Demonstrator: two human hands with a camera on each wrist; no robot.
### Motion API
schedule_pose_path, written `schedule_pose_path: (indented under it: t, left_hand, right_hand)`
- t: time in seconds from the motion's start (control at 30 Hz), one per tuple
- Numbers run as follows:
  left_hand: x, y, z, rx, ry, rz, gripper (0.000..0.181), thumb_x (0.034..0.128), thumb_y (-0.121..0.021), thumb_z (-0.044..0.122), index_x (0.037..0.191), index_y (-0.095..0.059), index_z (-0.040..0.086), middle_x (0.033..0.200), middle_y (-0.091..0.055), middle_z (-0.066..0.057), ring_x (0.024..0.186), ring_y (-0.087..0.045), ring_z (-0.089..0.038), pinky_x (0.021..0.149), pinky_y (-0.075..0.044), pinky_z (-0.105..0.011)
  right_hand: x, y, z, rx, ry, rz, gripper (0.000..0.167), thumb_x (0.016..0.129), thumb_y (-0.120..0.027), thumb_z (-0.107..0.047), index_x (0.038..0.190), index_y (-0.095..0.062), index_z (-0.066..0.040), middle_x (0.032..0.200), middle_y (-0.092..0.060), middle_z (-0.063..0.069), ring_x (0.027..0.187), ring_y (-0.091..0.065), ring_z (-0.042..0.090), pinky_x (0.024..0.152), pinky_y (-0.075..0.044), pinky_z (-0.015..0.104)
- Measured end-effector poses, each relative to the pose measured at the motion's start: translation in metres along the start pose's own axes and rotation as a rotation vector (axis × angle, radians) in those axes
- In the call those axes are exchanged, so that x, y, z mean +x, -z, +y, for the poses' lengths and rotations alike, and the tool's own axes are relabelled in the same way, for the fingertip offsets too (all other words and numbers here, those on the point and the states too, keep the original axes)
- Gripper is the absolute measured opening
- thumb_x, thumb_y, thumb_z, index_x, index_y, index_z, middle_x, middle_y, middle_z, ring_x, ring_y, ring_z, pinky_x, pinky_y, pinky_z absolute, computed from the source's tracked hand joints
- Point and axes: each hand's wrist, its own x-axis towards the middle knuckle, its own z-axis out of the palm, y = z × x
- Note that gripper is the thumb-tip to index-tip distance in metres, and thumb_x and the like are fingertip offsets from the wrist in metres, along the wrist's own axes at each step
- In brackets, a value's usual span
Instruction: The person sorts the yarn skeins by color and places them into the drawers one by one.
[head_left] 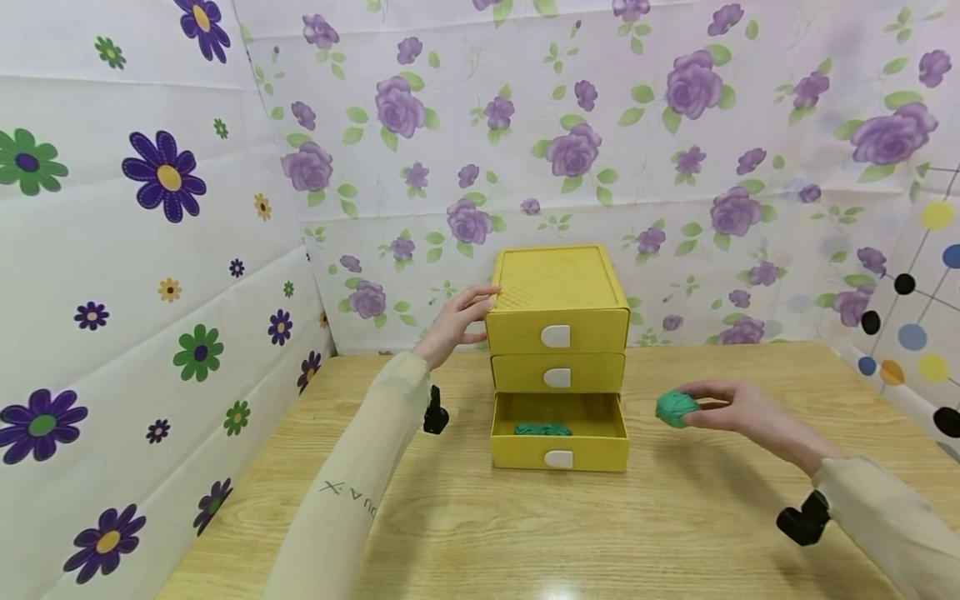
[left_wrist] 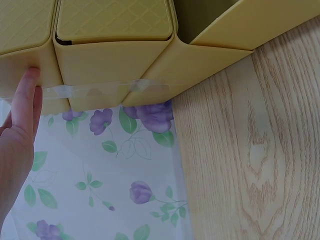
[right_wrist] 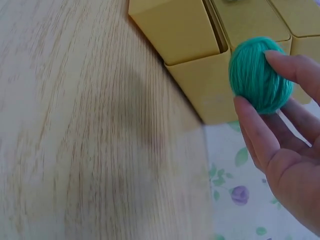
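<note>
A yellow three-drawer box [head_left: 558, 332] stands on the table with its bottom drawer [head_left: 558, 454] pulled out. Inside that drawer lies a dark green bundle [head_left: 543, 429], perhaps yarn. My left hand [head_left: 454, 321] touches the upper left side of the box; in the left wrist view its fingers [left_wrist: 24, 102] lie fairly straight against the yellow wall. To the right of the open drawer, my right hand [head_left: 731, 410] pinches a green ball of yarn [right_wrist: 260, 75] between thumb and fingers, held above the table and apart from the box.
The wooden table [head_left: 450, 533] reaches back to a flowered cloth wall [head_left: 420, 167]. Another flower-print cloth [head_left: 142, 275] hangs on the left, and a dotted one [head_left: 918, 317] on the right. White tabs [head_left: 557, 377] mark the drawer fronts.
</note>
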Motion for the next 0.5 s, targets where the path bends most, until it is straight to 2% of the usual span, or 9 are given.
schedule_pose_path:
  t: [0.23, 0.5]
  left_hand:
    - [0.000, -0.001, -0.001, 0.008, -0.002, -0.008, 0.039, 0.0952, -0.049, 0.028, 0.132, -0.047, 0.014, 0.132, -0.039, -0.006, 0.113, -0.042, -0.023, 0.082, -0.044, -0.042]
    - [0.001, 0.001, -0.001, -0.009, -0.001, -0.010, 0.040, 0.0959, -0.048, 0.025, 0.133, -0.045, 0.012, 0.134, -0.038, -0.007, 0.116, -0.040, -0.024, 0.083, -0.043, -0.044]
  right_hand:
    - [0.003, -0.006, -0.011, 0.033, 0.032, -0.033, 0.047, 0.083, -0.068, -0.024, 0.126, -0.053, -0.010, 0.124, -0.049, 0.014, 0.109, -0.049, 0.031, 0.083, -0.044, 0.040]
    - [0.009, -0.016, -0.026, 0.075, 0.017, -0.044, 0.048, 0.082, -0.069, -0.024, 0.126, -0.053, -0.012, 0.121, -0.052, 0.013, 0.108, -0.051, 0.027, 0.084, -0.043, 0.040]
